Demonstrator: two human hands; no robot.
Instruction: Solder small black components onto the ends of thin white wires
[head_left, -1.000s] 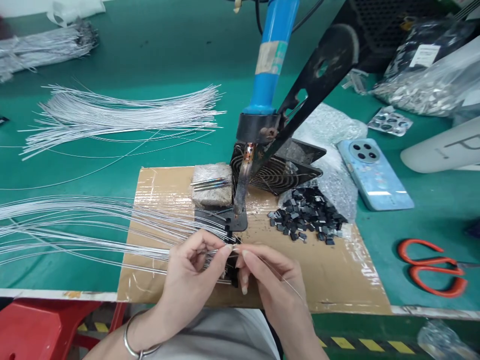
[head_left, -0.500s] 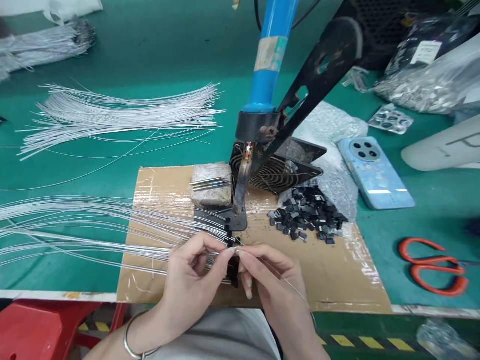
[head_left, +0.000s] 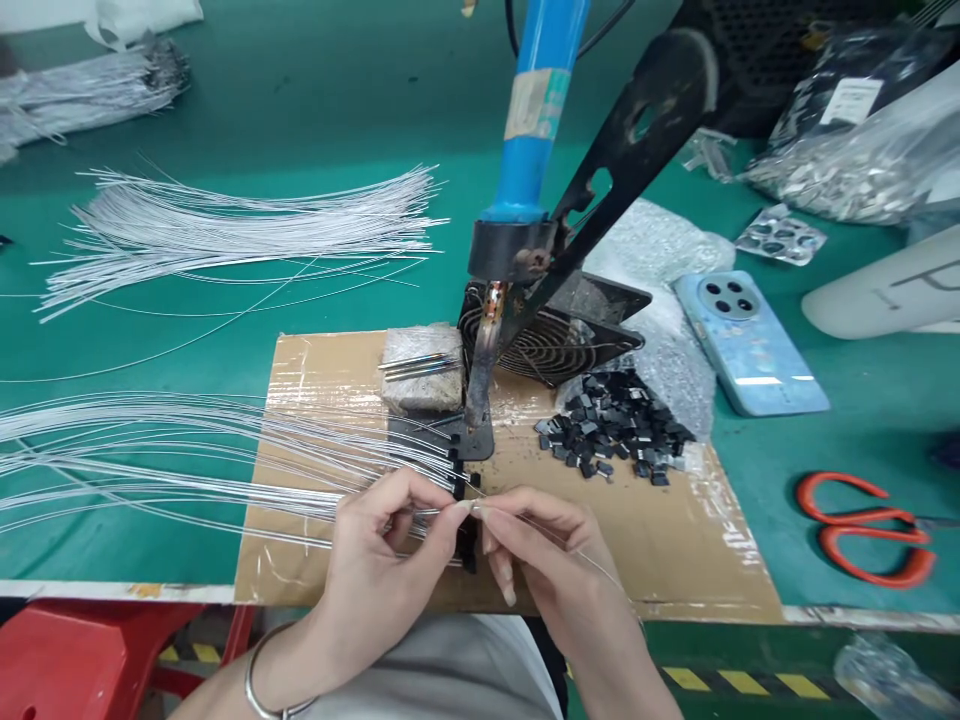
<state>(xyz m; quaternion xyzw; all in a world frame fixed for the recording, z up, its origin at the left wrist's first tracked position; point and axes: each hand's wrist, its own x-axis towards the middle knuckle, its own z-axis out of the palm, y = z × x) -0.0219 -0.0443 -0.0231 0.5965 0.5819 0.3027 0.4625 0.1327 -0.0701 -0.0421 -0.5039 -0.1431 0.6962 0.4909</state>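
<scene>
My left hand (head_left: 397,565) is closed in a pinch on a thin white wire that comes from the left. Its thumb and fingertip meet those of my right hand (head_left: 559,560), which pinches a thin wire (head_left: 596,565) that trails back over the hand. The fingertips hide what lies between them. Just beyond and below them is a row of black clips (head_left: 469,545) at the ends of many white wires (head_left: 300,490). Behind the hands, the blue-handled soldering iron (head_left: 525,170) points down in a black stand arm (head_left: 637,140), its tip above a dark plate (head_left: 484,440).
Small black pieces (head_left: 615,425) are piled on the cardboard (head_left: 675,560). A wrapped block (head_left: 424,395) carries several metal rods. A fan (head_left: 551,345) stands behind the iron. Farther out are a wire bundle (head_left: 255,220), a phone (head_left: 750,340) and orange-handled scissors (head_left: 862,540).
My right hand has shifted slightly right and down, its lower fingers a little farther from the clips. My left hand keeps its pinch and has barely moved.
</scene>
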